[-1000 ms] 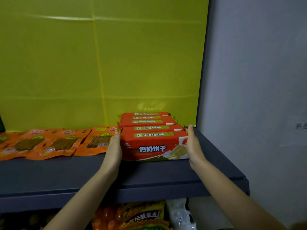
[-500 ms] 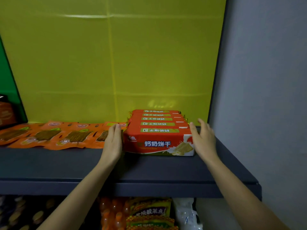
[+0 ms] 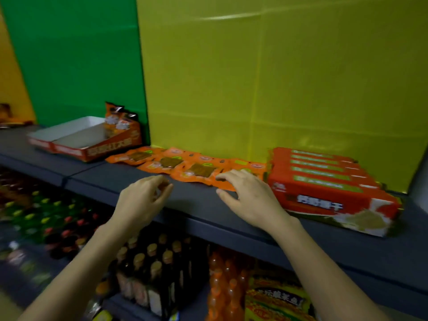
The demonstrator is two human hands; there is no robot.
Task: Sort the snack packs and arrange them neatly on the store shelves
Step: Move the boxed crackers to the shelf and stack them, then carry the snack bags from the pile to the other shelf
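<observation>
A row of red biscuit packs point(image 3: 324, 181) lies on the dark grey shelf point(image 3: 190, 205), at its right end. To their left, several flat orange snack pouches point(image 3: 171, 163) overlap in a line along the yellow backing. My right hand point(image 3: 252, 198) hovers with fingers spread, fingertips over the nearest orange pouch, just left of the biscuit packs. Farther left, over the shelf's front part, my left hand point(image 3: 143, 200) has its fingers loosely curled and holds nothing. The view is blurred by motion.
An open red-and-white display carton point(image 3: 76, 140) with a few orange packets standing at its back sits on the shelf at the left, before the green panel. Below the shelf stand bottles point(image 3: 150, 269), orange drinks point(image 3: 222, 283) and yellow packs point(image 3: 275, 300).
Both hands have let go of the sides of the biscuit packs and moved left toward the orange pouches. The view has swung left, bringing the display carton into sight.
</observation>
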